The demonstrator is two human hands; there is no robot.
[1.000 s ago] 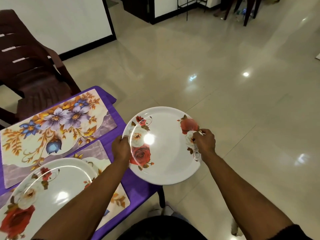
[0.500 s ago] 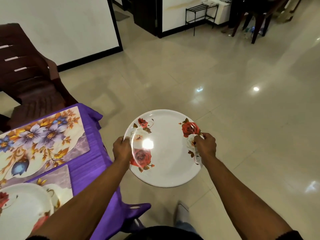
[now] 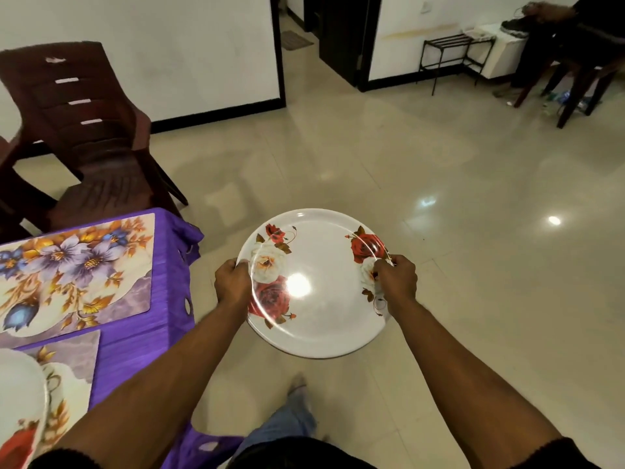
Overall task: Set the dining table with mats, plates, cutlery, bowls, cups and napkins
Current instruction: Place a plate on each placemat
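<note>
So far two floral rectangular mats (image 3: 76, 265) lie along the table's (image 3: 142, 336) right edge, one plated; both hands' (image 3: 233, 282) (image 3: 399, 282) fingers clasp a rose-patterned white round plate (image 3: 321, 299) off the table; cutlery, bowls, cups, napkins remain unseen.

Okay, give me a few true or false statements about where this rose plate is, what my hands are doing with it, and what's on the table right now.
1. Both hands grip the rose plate, the left hand and the right hand on opposite rims. True.
2. The plate rests on the purple tablecloth. False: it is held in the air over the tiled floor, to the right of the table.
3. The far floral mat has no plate on it. True.
4. The brown chair lies tipped over. False: it stands upright behind the table.
5. Another rose plate sits on the near mat. True.
</note>
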